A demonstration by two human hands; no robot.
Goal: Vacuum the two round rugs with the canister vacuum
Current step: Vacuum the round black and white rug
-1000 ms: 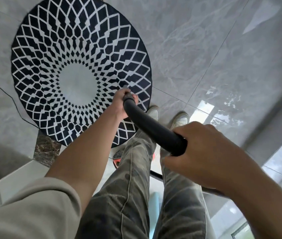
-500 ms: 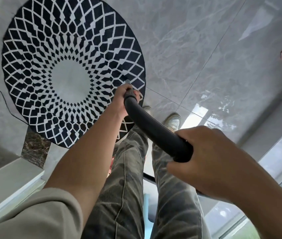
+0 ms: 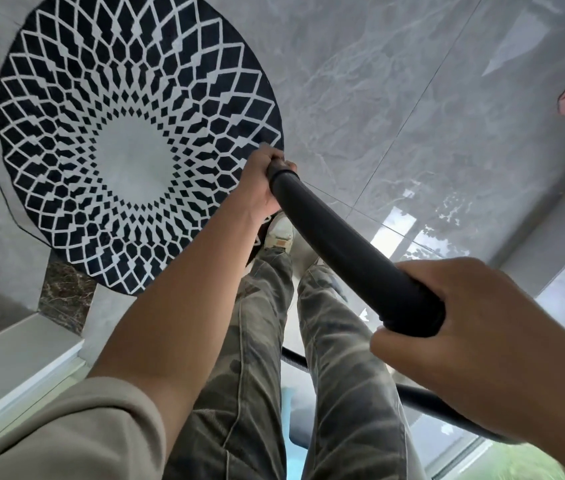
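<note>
Both hands hold the black wand (image 3: 343,251): the left hand (image 3: 260,183) curls its fingers round the far end, the right hand (image 3: 475,344) wraps the near end. Its long axis runs from near right to far left, aimed at the right edge of the rug (image 3: 128,140). The rug lies left of the left hand, the nearer one; the nozzle is hidden
</note>
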